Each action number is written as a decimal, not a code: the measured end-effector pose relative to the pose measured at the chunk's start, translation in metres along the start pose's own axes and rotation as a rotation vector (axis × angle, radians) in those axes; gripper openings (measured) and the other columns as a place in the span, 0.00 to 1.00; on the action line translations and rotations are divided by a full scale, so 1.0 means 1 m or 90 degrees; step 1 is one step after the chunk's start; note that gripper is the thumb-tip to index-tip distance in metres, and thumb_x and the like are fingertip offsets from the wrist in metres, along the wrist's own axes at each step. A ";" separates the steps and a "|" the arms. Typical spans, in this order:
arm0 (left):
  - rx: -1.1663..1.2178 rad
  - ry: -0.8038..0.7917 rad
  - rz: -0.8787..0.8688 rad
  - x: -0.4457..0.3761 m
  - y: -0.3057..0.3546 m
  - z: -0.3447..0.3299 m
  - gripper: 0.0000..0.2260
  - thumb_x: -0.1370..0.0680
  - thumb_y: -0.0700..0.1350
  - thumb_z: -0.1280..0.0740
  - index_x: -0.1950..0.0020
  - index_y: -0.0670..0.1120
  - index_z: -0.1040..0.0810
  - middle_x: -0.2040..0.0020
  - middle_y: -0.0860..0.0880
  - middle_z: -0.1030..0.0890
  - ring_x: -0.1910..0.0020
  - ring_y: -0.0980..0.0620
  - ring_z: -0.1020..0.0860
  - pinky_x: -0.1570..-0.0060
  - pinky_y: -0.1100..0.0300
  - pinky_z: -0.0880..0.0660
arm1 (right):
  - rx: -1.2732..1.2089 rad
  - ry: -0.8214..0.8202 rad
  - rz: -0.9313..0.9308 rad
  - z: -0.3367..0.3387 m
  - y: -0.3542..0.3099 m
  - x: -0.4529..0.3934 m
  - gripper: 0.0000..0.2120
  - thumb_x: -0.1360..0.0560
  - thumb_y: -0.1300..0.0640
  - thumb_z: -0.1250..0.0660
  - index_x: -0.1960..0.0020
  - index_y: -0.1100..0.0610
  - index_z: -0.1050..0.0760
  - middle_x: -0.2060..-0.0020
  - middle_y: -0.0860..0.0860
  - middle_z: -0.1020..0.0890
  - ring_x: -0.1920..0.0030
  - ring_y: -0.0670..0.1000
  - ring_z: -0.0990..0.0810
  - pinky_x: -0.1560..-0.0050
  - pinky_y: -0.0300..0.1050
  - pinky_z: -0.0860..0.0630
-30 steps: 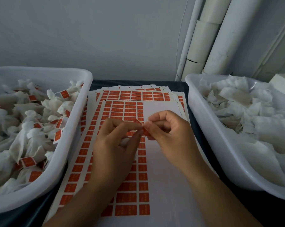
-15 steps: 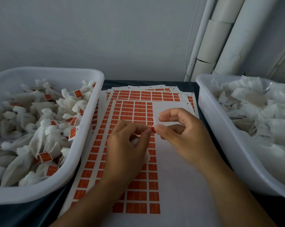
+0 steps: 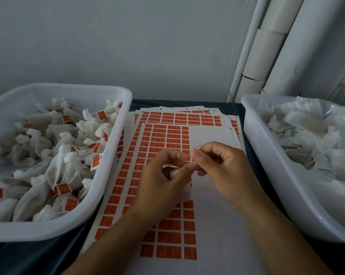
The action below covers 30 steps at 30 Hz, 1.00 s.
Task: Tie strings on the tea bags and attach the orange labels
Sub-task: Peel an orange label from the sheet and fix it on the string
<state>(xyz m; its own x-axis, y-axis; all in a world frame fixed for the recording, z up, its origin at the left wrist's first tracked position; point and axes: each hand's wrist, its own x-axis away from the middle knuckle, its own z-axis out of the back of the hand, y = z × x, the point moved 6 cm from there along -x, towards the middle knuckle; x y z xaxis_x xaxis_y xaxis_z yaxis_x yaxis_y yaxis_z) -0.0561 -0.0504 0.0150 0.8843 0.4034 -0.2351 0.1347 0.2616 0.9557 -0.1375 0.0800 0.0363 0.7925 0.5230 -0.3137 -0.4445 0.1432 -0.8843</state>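
Observation:
My left hand [image 3: 159,185] holds a white tea bag [image 3: 185,192] in its palm over the label sheets, with only a bit of the bag showing below the fingers. Its thumb and forefinger meet my right hand [image 3: 217,167] at a small orange label [image 3: 188,160] pinched between both hands' fingertips. Whether a string runs through the label I cannot tell. Under my hands lies a stack of white sheets with orange labels [image 3: 167,135], the right part of the top sheet peeled bare.
A white tub [image 3: 112,155] on the left holds several tied tea bags with orange labels. A white tub [image 3: 266,165] on the right holds loose white tea bags. White pipes [image 3: 266,56] stand at the back right against the grey wall. A dark tabletop [image 3: 38,255] lies under everything.
My hands stay together at the label, and the right fingers have closed in on it. The camera view has shifted, so both tubs sit further right in the frame.

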 end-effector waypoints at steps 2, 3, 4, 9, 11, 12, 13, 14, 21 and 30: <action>-0.023 -0.025 0.011 0.001 -0.003 -0.002 0.08 0.23 0.49 0.26 0.47 0.56 0.22 0.52 0.63 0.19 0.53 0.60 0.18 0.63 0.71 0.23 | 0.039 0.033 0.038 0.003 -0.004 0.001 0.06 0.23 0.43 0.32 0.55 0.43 0.20 0.61 0.38 0.15 0.57 0.43 0.15 0.60 0.29 0.22; -0.048 -0.032 0.013 0.002 -0.004 -0.003 0.09 0.24 0.49 0.26 0.47 0.58 0.23 0.50 0.65 0.20 0.52 0.63 0.19 0.63 0.72 0.23 | 0.056 0.045 0.056 0.005 -0.005 0.001 0.05 0.23 0.43 0.32 0.55 0.42 0.21 0.61 0.38 0.16 0.58 0.43 0.16 0.61 0.28 0.23; -0.076 -0.033 0.011 0.003 -0.004 -0.003 0.09 0.23 0.50 0.26 0.47 0.59 0.22 0.50 0.67 0.20 0.51 0.64 0.19 0.63 0.72 0.23 | 0.067 0.053 0.069 0.006 -0.006 0.002 0.05 0.23 0.43 0.32 0.55 0.42 0.21 0.62 0.39 0.16 0.58 0.43 0.16 0.61 0.29 0.23; -0.226 0.024 -0.064 0.005 0.014 0.010 0.04 0.22 0.49 0.27 0.52 0.59 0.18 0.60 0.63 0.18 0.57 0.63 0.19 0.61 0.71 0.22 | 0.015 0.036 0.021 0.008 0.000 0.001 0.11 0.22 0.37 0.35 0.50 0.40 0.18 0.59 0.39 0.15 0.57 0.43 0.15 0.60 0.30 0.21; -0.320 0.051 -0.122 0.008 0.036 0.016 0.04 0.22 0.50 0.27 0.49 0.58 0.16 0.60 0.64 0.18 0.57 0.66 0.20 0.60 0.75 0.24 | -0.023 -0.011 -0.007 0.002 0.003 0.000 0.13 0.21 0.32 0.39 0.46 0.36 0.20 0.55 0.38 0.15 0.54 0.43 0.14 0.60 0.32 0.19; -0.348 0.070 -0.149 0.010 0.048 0.020 0.04 0.22 0.51 0.27 0.48 0.58 0.16 0.59 0.64 0.18 0.55 0.67 0.20 0.60 0.77 0.25 | -0.034 -0.022 -0.017 0.000 0.003 -0.001 0.14 0.22 0.31 0.40 0.46 0.35 0.21 0.54 0.39 0.15 0.54 0.44 0.14 0.59 0.35 0.18; -0.362 0.090 -0.168 0.012 0.060 0.025 0.05 0.23 0.52 0.27 0.47 0.58 0.16 0.59 0.65 0.18 0.54 0.69 0.21 0.60 0.79 0.27 | -0.045 -0.019 -0.029 -0.001 0.004 -0.003 0.14 0.21 0.31 0.41 0.47 0.34 0.21 0.53 0.39 0.14 0.54 0.46 0.14 0.57 0.39 0.17; -0.364 0.108 -0.179 0.013 0.072 0.031 0.06 0.23 0.53 0.27 0.46 0.58 0.17 0.60 0.67 0.20 0.52 0.72 0.22 0.61 0.82 0.28 | -0.059 -0.009 -0.042 -0.001 0.005 -0.004 0.14 0.21 0.31 0.42 0.47 0.34 0.21 0.53 0.39 0.14 0.55 0.47 0.13 0.56 0.41 0.17; -0.386 0.222 -0.106 0.008 0.134 0.144 0.09 0.27 0.56 0.24 0.50 0.59 0.20 0.63 0.62 0.18 0.66 0.69 0.19 0.74 0.73 0.26 | -0.083 0.012 -0.103 0.001 0.014 -0.003 0.21 0.24 0.30 0.43 0.41 0.41 0.22 0.53 0.39 0.15 0.57 0.49 0.14 0.53 0.47 0.17; -0.503 0.257 0.203 0.002 0.070 0.280 0.12 0.28 0.54 0.21 0.50 0.52 0.18 0.56 0.51 0.15 0.64 0.52 0.15 0.63 0.59 0.19 | -0.032 0.025 -0.126 -0.001 0.028 -0.003 0.21 0.23 0.33 0.45 0.41 0.42 0.22 0.54 0.38 0.16 0.56 0.46 0.15 0.57 0.43 0.18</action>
<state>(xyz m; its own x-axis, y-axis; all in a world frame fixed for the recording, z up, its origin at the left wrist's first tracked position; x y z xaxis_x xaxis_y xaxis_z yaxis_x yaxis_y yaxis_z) 0.0798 -0.2768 0.1311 0.5857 0.7928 -0.1686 -0.5592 0.5458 0.6240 -0.1518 0.0811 0.0125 0.8786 0.4555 -0.1437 -0.2573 0.1979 -0.9458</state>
